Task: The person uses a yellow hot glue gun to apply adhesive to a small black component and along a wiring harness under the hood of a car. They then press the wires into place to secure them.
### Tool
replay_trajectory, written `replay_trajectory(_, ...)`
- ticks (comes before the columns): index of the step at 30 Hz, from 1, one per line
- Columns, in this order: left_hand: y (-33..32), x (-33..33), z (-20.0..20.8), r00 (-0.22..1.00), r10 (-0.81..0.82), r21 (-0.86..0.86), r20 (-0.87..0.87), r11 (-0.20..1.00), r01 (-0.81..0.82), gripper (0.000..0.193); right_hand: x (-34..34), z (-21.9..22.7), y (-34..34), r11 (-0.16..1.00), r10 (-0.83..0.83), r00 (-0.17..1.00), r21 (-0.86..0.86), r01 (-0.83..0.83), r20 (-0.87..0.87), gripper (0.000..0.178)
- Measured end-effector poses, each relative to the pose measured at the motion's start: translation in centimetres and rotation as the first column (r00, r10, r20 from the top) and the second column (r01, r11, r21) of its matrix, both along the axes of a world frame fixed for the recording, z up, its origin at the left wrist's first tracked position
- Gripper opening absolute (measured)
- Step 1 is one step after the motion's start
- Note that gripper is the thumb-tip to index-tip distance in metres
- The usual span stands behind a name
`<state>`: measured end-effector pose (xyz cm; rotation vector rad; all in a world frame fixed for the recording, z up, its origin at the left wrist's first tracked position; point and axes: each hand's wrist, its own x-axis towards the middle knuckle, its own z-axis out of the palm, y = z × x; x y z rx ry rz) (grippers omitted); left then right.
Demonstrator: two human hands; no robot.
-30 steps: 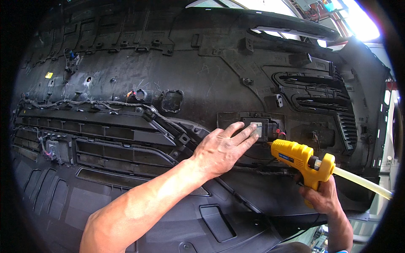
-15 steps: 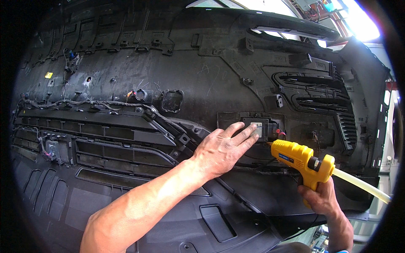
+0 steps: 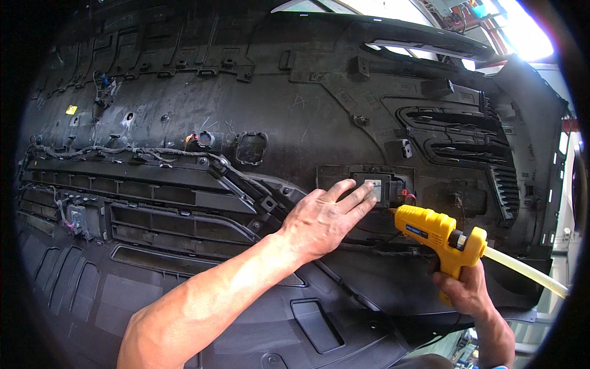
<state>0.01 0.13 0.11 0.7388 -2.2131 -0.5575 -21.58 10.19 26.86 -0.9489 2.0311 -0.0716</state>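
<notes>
A yellow hot glue gun (image 3: 433, 226) is gripped in my right hand (image 3: 466, 290), with my fingers wrapped round its handle. A long whitish glue stick (image 3: 525, 269) sticks out of its back end. The nozzle points left, close to the lower right corner of a small black module (image 3: 391, 184) with a pale label. My left hand (image 3: 319, 216) lies over the module's left side and label, fingers stretched out and pressing flat. A short red and pink wire (image 3: 408, 194) runs from the module's right side. Whether glue is at the nozzle tip cannot be made out.
The module sits on the inner side of a large black plastic car bumper (image 3: 276, 107). A wiring harness (image 3: 123, 149) runs along slatted grille openings (image 3: 153, 187) at left. Vent-like ribs (image 3: 458, 132) stand at right. A dark cord (image 3: 439, 337) hangs below my right hand.
</notes>
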Motion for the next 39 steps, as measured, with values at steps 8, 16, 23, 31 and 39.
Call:
replay_trajectory(8,0.03,-0.03,-0.01,1.000,0.000,-0.002,0.015,1.000,0.000,0.056,0.00,-0.35,0.17,0.995,0.091,0.994,-0.045,-0.094,-0.061,0.042)
replay_trajectory(16,0.00,-0.03,-0.04,1.000,0.000,-0.001,-0.002,1.000,0.000,0.056,0.07,-0.34,-0.05,0.988,0.089,0.995,-0.128,-0.084,0.034,0.054)
replay_trajectory(23,-0.01,0.04,-0.01,1.000,-0.004,-0.001,0.020,1.000,0.004,0.057,-0.14,-0.38,0.03,0.984,0.102,0.994,-0.150,-0.094,0.049,0.053)
replay_trajectory(31,-0.08,0.09,-0.03,1.000,-0.010,0.002,-0.002,1.000,0.010,0.056,-0.55,-0.44,0.19,0.987,0.098,0.995,-0.129,-0.094,0.026,0.047)
replay_trajectory(39,-0.13,0.04,-0.01,1.000,-0.006,-0.009,0.016,1.000,0.006,0.058,-0.48,-0.31,0.21,0.991,0.082,0.997,-0.104,-0.081,0.000,0.046)
